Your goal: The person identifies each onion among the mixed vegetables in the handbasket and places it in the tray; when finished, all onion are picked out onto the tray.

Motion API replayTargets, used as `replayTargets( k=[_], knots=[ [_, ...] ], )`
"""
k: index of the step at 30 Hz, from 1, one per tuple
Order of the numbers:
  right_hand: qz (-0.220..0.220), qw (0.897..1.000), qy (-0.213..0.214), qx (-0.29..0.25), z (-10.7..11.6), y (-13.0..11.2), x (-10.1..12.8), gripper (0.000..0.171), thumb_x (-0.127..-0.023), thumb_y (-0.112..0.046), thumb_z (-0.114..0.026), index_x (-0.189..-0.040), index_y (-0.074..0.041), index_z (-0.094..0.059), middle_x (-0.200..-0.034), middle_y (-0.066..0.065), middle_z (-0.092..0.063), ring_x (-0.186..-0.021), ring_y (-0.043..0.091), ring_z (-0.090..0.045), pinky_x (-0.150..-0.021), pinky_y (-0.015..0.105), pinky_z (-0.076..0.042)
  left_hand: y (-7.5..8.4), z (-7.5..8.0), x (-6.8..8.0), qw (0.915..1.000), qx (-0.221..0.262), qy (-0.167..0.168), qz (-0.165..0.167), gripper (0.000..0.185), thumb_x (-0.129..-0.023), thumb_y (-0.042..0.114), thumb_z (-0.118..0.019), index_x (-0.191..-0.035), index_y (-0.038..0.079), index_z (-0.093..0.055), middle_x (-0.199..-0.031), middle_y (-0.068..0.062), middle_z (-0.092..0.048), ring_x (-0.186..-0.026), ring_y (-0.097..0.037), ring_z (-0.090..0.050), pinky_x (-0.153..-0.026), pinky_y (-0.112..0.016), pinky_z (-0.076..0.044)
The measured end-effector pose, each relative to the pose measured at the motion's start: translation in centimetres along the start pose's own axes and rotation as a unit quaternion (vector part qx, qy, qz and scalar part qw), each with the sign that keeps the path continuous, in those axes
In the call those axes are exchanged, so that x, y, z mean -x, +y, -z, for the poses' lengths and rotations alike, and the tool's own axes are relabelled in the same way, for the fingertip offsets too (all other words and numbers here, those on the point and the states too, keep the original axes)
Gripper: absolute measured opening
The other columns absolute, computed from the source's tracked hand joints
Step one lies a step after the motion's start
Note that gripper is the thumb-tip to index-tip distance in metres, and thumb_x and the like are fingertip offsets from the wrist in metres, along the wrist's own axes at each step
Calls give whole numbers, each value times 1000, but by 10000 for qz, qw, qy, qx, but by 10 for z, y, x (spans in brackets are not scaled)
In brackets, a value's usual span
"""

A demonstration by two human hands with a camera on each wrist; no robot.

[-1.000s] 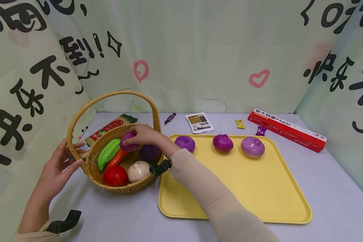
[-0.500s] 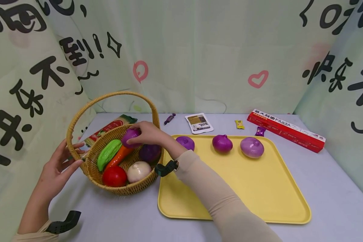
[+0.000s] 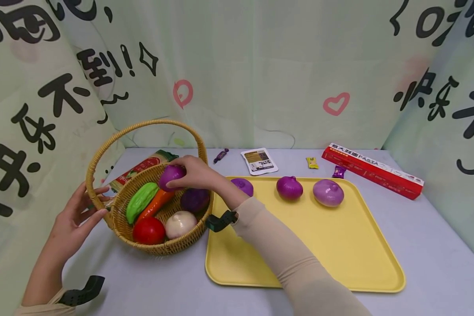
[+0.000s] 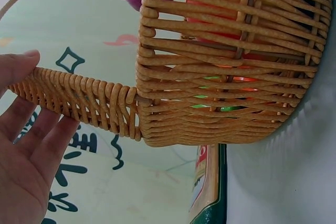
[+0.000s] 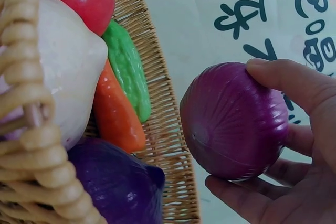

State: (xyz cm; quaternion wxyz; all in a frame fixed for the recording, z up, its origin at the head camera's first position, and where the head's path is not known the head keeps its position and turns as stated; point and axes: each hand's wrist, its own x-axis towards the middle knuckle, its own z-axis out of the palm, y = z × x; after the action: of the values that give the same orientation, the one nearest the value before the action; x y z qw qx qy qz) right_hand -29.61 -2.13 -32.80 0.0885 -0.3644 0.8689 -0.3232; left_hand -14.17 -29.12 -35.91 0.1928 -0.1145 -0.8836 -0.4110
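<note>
My right hand (image 3: 197,173) grips a purple onion (image 5: 233,121) between thumb and fingers, over the far side of the wicker basket (image 3: 158,249). With thumb and fingers on opposite sides, my left hand (image 4: 31,145) holds the lower left part of the basket's handle (image 4: 79,98). Inside the basket lie a green bumpy vegetable (image 3: 141,202), an orange carrot (image 5: 116,114), a red tomato (image 3: 149,230), a white onion-like bulb (image 3: 180,224) and a dark purple onion (image 5: 118,182). The held onion overlaps the carrot's upper end in the head view.
A yellow tray (image 3: 308,245) right of the basket bears a purple onion (image 3: 242,186) partly behind my right wrist, a second onion (image 3: 289,188) and a paler one (image 3: 328,193). Behind stand a red box (image 3: 373,171), a white packet (image 3: 259,161), small candies and a red-green bag (image 3: 138,166).
My right hand has lifted the purple onion slightly up and to the right, away from the carrot and green vegetable. The left hand stays on the handle.
</note>
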Motion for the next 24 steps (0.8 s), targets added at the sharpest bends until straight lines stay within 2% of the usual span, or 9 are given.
replayTargets(
  k=[14,24],
  knots=[
    [248,9996,103,25,8,-2,15,58,-81,-37,-71,-132,-14,-53,-129,4,-56,-111,17,-55,-87,26,-52,0,1,-1,10000,-36,1,57,81,-87,0,-62,-151,27,-19,-124,34,-45,-108,17,-46,-82,3,-38],
    [337,9988,55,-349,13,1,26,55,-83,-33,-69,-132,-17,-48,-128,2,-56,-106,16,-59,-84,26,-54,1,1,0,10000,-12,8,70,82,-87,0,-62,-151,27,-19,-124,35,-45,-108,17,-47,-82,3,-38]
  ],
)
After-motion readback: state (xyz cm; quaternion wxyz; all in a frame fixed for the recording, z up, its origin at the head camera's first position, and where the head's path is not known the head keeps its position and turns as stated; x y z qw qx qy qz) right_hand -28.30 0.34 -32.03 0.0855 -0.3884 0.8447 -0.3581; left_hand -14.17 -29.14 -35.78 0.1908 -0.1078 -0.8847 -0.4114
